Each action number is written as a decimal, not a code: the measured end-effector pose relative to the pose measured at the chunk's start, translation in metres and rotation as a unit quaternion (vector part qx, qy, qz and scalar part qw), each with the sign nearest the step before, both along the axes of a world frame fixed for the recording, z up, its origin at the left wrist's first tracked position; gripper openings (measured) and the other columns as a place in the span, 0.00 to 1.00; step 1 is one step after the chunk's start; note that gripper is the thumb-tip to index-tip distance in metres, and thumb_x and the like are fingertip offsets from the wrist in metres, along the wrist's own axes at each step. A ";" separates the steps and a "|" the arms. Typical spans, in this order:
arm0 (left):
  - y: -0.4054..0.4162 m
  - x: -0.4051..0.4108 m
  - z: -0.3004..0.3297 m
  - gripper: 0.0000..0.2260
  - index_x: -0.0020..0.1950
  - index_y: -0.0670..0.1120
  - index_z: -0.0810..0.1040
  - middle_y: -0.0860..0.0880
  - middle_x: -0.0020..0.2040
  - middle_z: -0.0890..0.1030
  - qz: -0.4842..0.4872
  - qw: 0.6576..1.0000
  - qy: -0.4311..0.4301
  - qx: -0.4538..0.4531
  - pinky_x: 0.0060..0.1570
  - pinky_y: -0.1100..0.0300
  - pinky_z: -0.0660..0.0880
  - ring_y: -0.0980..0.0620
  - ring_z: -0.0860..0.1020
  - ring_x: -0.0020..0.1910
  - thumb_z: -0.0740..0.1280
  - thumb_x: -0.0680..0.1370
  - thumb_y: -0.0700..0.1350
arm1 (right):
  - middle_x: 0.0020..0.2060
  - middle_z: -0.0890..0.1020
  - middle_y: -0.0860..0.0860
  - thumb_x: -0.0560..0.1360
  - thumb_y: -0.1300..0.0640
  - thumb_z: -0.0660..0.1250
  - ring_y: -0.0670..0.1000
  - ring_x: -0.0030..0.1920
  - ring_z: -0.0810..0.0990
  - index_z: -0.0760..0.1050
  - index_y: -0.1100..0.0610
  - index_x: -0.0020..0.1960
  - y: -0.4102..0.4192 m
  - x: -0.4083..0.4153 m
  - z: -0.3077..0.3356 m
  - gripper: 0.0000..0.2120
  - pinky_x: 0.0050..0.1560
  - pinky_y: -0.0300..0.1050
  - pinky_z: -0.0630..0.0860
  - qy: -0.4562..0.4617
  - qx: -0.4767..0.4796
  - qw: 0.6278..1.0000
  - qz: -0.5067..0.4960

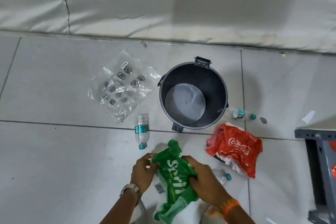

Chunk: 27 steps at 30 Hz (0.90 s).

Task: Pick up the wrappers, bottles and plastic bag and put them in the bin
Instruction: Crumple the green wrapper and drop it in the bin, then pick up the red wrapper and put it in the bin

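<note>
A green Sprite wrapper (174,178) is held low over the tiled floor between both hands. My left hand (143,172) grips its left edge and my right hand (203,180) grips its right side. Beyond them an open dark grey bin (193,94) stands with nothing visible inside. A red Coca-Cola wrapper (235,148) lies to the right of my hands. One clear bottle (141,130) lies left of the bin, another (241,113) at its right, and a third (222,180) is partly hidden behind my right hand. A crumpled clear plastic bag (121,87) lies left of the bin.
A white padded surface (163,5) borders the floor at the back. A grey metal frame (320,169) stands at the right edge. A scrap of white paper (308,117) and a small round disc (263,120) lie near the right-hand bottle.
</note>
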<state>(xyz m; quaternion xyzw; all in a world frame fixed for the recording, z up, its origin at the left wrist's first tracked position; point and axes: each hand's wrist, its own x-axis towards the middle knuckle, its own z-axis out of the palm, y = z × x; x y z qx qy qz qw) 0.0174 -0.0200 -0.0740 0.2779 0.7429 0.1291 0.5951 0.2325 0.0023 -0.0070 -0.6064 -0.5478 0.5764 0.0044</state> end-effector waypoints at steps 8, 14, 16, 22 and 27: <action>0.093 0.017 0.076 0.13 0.57 0.52 0.81 0.52 0.54 0.83 0.127 0.968 -0.100 0.190 0.47 0.58 0.80 0.54 0.81 0.46 0.71 0.72 0.47 | 0.54 0.86 0.58 0.73 0.80 0.57 0.57 0.57 0.85 0.85 0.61 0.53 0.125 0.044 0.092 0.24 0.58 0.51 0.82 0.073 0.236 0.900 -0.358; 0.085 0.037 0.040 0.12 0.59 0.46 0.80 0.49 0.52 0.81 0.146 0.978 -0.084 0.121 0.42 0.58 0.75 0.50 0.79 0.42 0.69 0.76 0.39 | 0.71 0.73 0.56 0.73 0.58 0.71 0.58 0.70 0.73 0.74 0.59 0.71 0.205 -0.019 -0.036 0.27 0.70 0.47 0.70 -0.131 -0.008 0.991 0.019; 0.084 0.039 0.034 0.11 0.58 0.47 0.79 0.48 0.52 0.81 0.146 0.979 -0.086 0.117 0.42 0.57 0.74 0.49 0.79 0.42 0.69 0.76 0.39 | 0.79 0.61 0.52 0.71 0.47 0.70 0.61 0.76 0.66 0.56 0.52 0.81 0.209 -0.027 -0.041 0.43 0.65 0.50 0.71 -0.189 -0.154 0.953 0.177; 0.083 0.048 0.032 0.11 0.56 0.48 0.79 0.49 0.48 0.81 0.129 0.979 -0.114 0.107 0.45 0.55 0.73 0.49 0.78 0.41 0.67 0.77 0.36 | 0.48 0.85 0.54 0.78 0.55 0.67 0.58 0.41 0.85 0.81 0.48 0.50 0.235 0.049 0.024 0.05 0.39 0.46 0.80 0.074 0.188 0.937 -0.286; 0.069 0.054 0.016 0.16 0.59 0.46 0.79 0.47 0.50 0.82 0.108 0.986 -0.114 0.058 0.46 0.55 0.73 0.49 0.79 0.43 0.68 0.72 0.42 | 0.50 0.87 0.60 0.62 0.40 0.72 0.62 0.52 0.86 0.83 0.56 0.52 0.157 0.171 -0.026 0.26 0.57 0.56 0.82 -0.238 0.160 0.852 -0.439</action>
